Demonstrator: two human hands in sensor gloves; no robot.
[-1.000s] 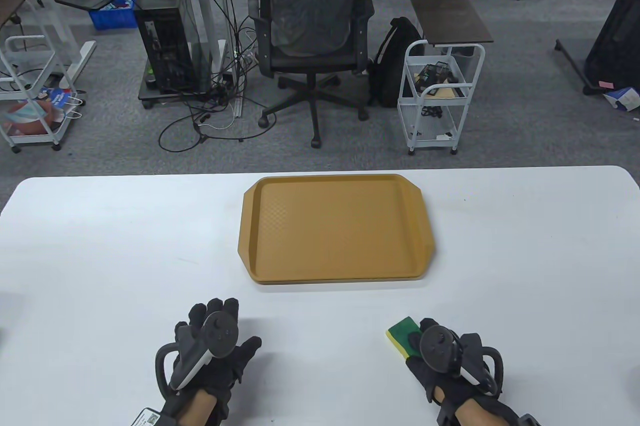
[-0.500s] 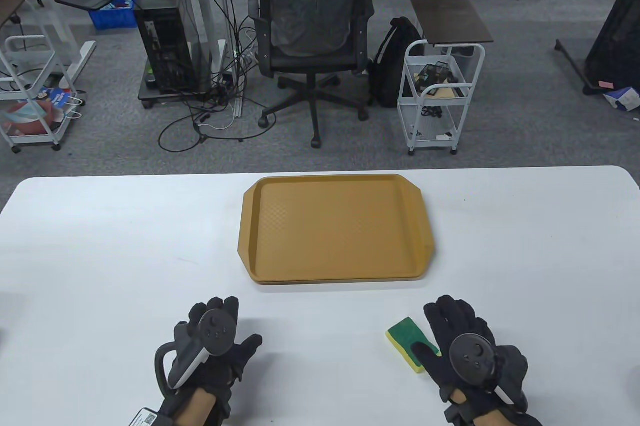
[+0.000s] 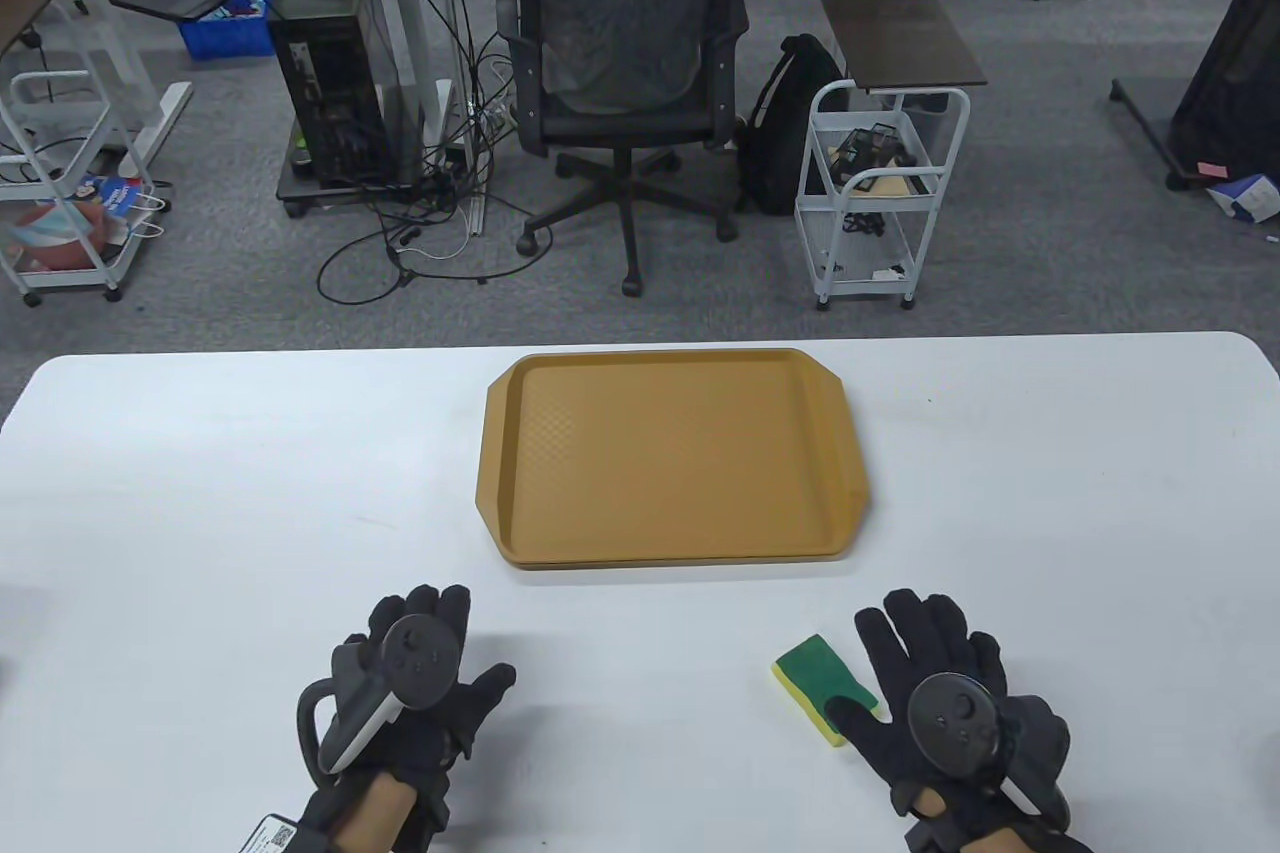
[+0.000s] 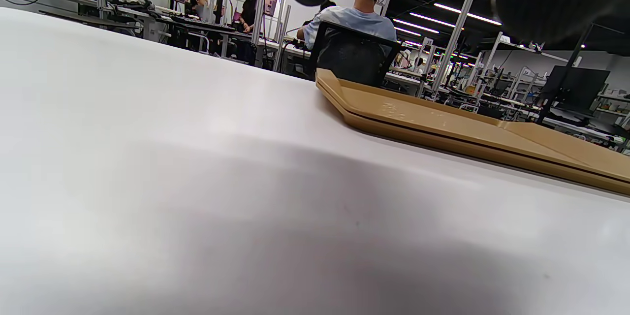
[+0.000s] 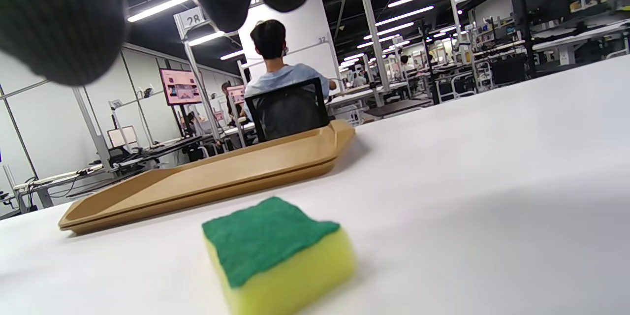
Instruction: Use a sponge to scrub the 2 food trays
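Note:
Two tan food trays (image 3: 670, 458) lie stacked in the middle of the white table; the wrist views show both rims, one on the other (image 4: 443, 125) (image 5: 211, 177). A yellow sponge (image 3: 815, 678) with its green scrub side up lies by itself near the front right (image 5: 275, 246). My right hand (image 3: 885, 673) is spread flat just right of the sponge, its thumb over the sponge's near corner and its fingers straight. My left hand (image 3: 455, 653) lies open at the front left, holding nothing, a short way in front of the trays.
Bare white table (image 3: 200, 493) surrounds the trays on all sides. Beyond the far edge stand a black office chair (image 3: 625, 73) with a person seated past it, a white wire cart (image 3: 880, 183) and a black backpack (image 3: 790, 123).
My right hand has come off the sponge, shifted right and spread its fingers flat. The sponge stayed in place. My left hand drifted slightly left.

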